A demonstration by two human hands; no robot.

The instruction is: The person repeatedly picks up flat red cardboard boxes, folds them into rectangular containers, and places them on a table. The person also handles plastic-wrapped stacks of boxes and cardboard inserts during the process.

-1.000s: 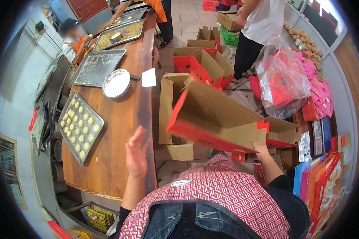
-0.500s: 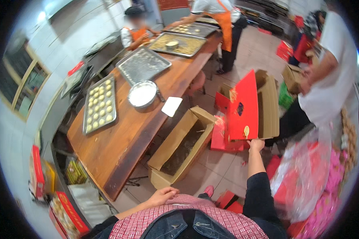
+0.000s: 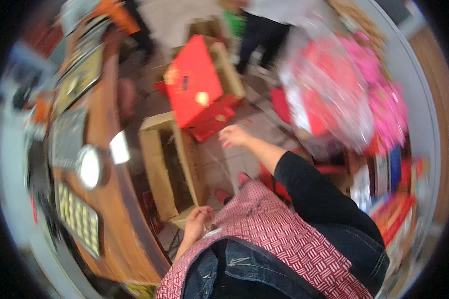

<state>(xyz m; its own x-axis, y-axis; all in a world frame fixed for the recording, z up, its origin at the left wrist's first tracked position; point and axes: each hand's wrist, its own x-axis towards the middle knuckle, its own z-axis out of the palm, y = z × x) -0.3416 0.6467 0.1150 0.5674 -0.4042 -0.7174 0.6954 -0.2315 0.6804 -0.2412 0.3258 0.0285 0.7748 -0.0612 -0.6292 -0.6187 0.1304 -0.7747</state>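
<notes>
- Fingers of the left hand (image 3: pixel 198 222) were curled at the hem of the checked apron (image 3: pixel 284 239), just beside the near corner of the open brown carton (image 3: pixel 172 169); the blur hid whether they pinched the cloth or only rested on it. Half a second earlier that hand had lain flat on the apron.
- Left of the carton, the tray of pastries (image 3: pixel 77 219) and the metal bowl (image 3: pixel 90 167) sat on the wooden table (image 3: pixel 129 209) as before.
- Farther out, the red box (image 3: pixel 192 82) stood tilted against a second carton (image 3: pixel 229 70), past the far end of the open one. It was no longer in any hand.
- The right hand (image 3: pixel 233 135), which had held that box up by its lower edge a moment before, now hung below it, fingers loose and spread, empty.
- Judged from this, the box had just been let go and the hand was free for another.
</notes>
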